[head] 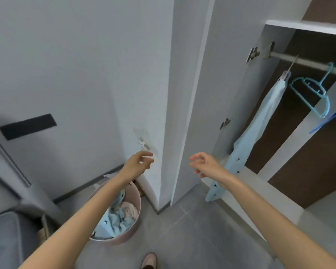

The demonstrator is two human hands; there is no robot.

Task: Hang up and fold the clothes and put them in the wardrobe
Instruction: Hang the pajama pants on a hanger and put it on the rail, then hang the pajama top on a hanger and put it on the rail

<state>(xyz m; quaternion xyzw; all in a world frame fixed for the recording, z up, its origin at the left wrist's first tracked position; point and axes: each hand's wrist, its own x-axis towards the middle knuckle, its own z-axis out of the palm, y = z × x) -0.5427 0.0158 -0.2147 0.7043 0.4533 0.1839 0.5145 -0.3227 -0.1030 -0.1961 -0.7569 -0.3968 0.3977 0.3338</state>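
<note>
now, out in front: left hand [139, 165] and right hand [206, 166], apart from each other, palms turned inward. both empty, fingers loosely bent, gripping nothing and touching nothing.

just below the left hand and under its forearm: pink laundry basket [124, 237] on the grey floor, partly hidden by the arm. inside it, a crumpled light blue garment [116, 220] with small dark marks and, beside that, a pale pink cloth [129, 207]. just above the left hand, on the white wall: a small white hook [144, 145].

between the two hands and beyond them: edge of the open wardrobe door [194, 94].

up and to the right of the right hand: wardrobe [275, 136], dark brown inside, with a metal rail [308, 63] across the top. hanging from that rail, a long light blue garment [260, 123] with the same dark marks, its lower end down behind the right wrist and draped over the wardrobe's bottom ledge. further right on the rail, an empty teal hanger [318, 90]; past it, at the frame's edge, part of a blue hanger [330, 117].

far left of the left hand: grey upholstered seat [4, 239]. low down between the forearms: toe of a pale shoe [148, 261].
</note>
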